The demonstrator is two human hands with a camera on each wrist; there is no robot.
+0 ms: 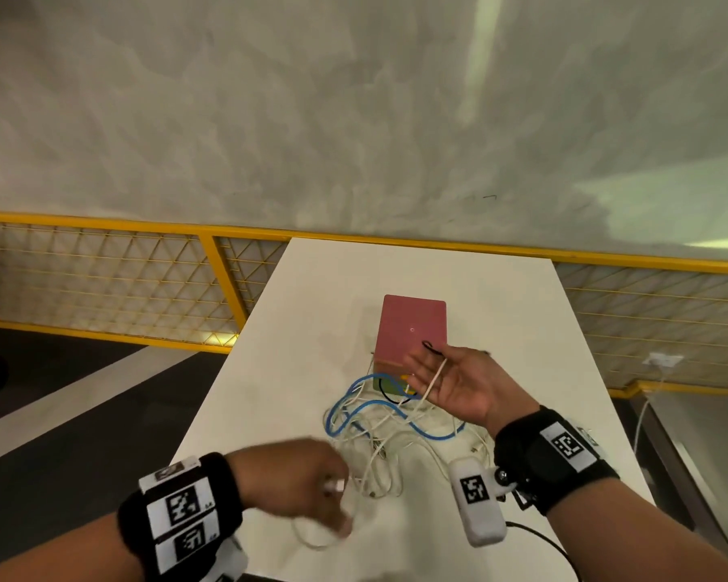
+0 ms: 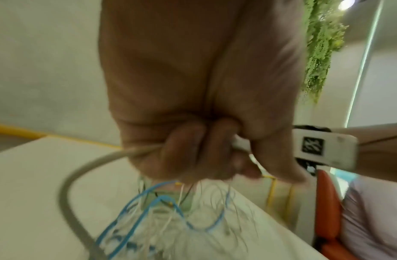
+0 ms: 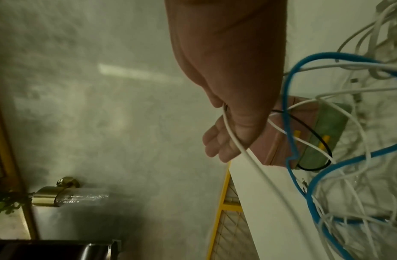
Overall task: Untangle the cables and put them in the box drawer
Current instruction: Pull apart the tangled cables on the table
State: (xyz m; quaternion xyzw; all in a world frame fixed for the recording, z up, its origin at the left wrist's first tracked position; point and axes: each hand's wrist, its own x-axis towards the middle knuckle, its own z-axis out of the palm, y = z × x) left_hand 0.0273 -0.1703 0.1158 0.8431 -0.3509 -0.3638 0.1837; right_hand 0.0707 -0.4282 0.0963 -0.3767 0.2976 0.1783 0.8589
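Observation:
A pink box (image 1: 412,325) with a green drawer front (image 1: 385,385) stands mid-table; the right wrist view shows the box (image 3: 280,140) and drawer front (image 3: 326,126) too. In front of it lies a tangle of thin white cables and a blue cable (image 1: 345,409) (image 3: 309,58) (image 2: 206,229). My left hand (image 1: 307,480) (image 2: 193,88), blurred, is fisted round a white cable (image 2: 92,163) at the tangle's near left. My right hand (image 1: 454,388) (image 3: 226,61) is raised palm-up by the box, fingers straight. A white cable (image 1: 436,375) (image 3: 235,140) and a black loop hang over it by the thumb.
The white table (image 1: 354,287) is narrow, with its left and right edges close to the tangle. A yellow mesh railing (image 1: 102,228) runs behind it under a grey wall. An orange chair (image 2: 326,202) and a seated person (image 2: 371,219) are off to the right.

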